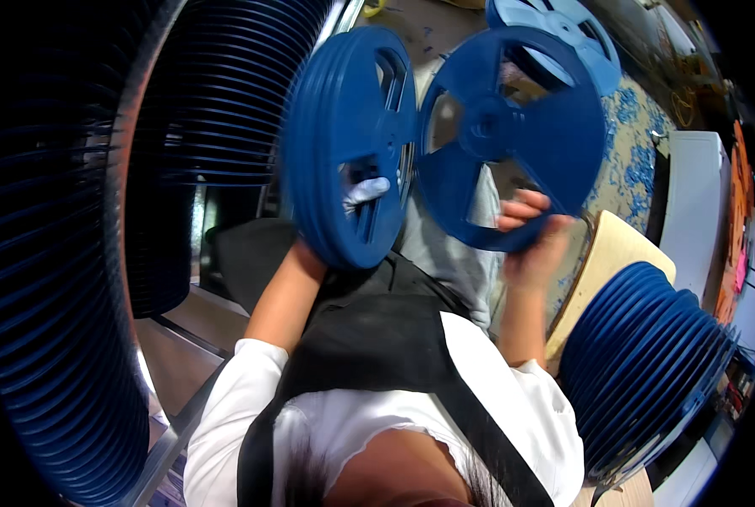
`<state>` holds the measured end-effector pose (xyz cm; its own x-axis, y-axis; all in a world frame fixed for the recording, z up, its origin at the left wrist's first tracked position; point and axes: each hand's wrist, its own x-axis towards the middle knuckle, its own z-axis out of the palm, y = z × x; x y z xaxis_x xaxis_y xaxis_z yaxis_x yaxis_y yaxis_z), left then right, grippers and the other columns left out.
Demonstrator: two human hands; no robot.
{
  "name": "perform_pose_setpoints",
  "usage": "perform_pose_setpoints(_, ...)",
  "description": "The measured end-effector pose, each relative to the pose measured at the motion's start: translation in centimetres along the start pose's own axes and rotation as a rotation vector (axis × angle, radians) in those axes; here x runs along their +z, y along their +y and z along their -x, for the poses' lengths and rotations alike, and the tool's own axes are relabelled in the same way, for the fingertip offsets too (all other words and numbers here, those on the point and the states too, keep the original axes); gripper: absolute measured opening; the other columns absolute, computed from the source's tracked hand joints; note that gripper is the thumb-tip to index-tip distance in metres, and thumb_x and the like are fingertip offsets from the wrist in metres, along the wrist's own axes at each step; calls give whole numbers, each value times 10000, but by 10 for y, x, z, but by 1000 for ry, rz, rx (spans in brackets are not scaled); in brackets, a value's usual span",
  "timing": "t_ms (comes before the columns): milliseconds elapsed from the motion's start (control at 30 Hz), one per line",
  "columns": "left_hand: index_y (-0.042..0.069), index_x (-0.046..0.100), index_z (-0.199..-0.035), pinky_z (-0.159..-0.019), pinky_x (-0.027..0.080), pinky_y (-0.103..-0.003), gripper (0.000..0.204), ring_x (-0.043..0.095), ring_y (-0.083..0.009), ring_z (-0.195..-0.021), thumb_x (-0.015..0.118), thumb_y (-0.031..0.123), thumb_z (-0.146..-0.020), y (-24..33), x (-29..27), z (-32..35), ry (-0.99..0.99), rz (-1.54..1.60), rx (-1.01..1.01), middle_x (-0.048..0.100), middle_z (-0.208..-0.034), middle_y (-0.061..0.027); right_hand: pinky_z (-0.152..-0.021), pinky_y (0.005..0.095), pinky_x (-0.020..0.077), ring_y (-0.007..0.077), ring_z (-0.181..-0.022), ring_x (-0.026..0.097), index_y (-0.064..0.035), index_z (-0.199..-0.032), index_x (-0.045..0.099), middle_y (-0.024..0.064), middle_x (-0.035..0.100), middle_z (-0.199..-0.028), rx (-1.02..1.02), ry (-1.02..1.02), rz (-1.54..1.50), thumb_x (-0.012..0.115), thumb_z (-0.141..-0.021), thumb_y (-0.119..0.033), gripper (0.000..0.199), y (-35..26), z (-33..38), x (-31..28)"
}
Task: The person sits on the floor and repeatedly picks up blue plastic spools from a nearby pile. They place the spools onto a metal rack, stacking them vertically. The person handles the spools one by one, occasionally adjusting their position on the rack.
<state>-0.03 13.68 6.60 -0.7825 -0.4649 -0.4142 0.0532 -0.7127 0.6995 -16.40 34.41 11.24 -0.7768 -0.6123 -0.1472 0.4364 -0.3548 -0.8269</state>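
My left hand (366,193) grips a stack of blue plastic reels (354,127), held on edge in front of me. One pale-covered digit shows through an opening in the reels, and the rest of that hand is behind them. To the right, my right hand (534,224) has a single blue reel (563,135) by its lower rim, fingers through a cut-out and thumb outside. This reel faces me, with broad solid segments around its hub. Its left edge comes close to the stack; I cannot tell whether they touch.
Long rows of blue reels (225,84) fill a metal-framed rack at the left. More blue reels (648,355) stand packed by a pale wooden board (614,245) at the right. A lighter blue reel (593,46) is beyond my right hand. Blue scraps (635,165) litter the floor.
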Motion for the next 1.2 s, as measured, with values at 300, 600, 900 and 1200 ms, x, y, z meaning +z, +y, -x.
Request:
perform_pose_setpoints(300,34,361,-1329,-957,458,-486,832,539,-337,-1076,736,470,-729,14,-27,21,-474,582,-70,530,-1121,-149,-479,212,342,88,-498,449,-41,-960,582,42,591,-694,-234,103,-428,538,-862,-522,492,-45,-19,-74)
perform_pose_setpoints(600,27,417,-1238,-1028,358,-417,730,459,-265,-1127,707,479,-744,1,-19,20,-684,744,-90,481,-1151,-82,-474,222,351,69,-503,435,-42,-929,582,3,526,-667,-240,202,-628,551,-863,-509,472,-41,-25,-77)
perform_pose_setpoints(900,84,339,-1364,-1015,380,-395,802,487,-237,-1092,688,492,-768,6,-16,47,-581,525,158,464,-1199,-111,-437,221,349,83,-430,432,-20,-965,605,50,578,-638,-214,-82,-562,485,-900,-520,518,-26,-32,-104)
perform_pose_setpoints(1200,11,402,-1296,-931,496,-398,810,554,-250,-1062,772,421,-703,26,6,59,-245,275,154,515,-1159,-149,-429,213,355,87,-426,453,-7,-998,610,64,607,-650,-184,-98,-410,455,-911,-532,554,-26,-28,-90)
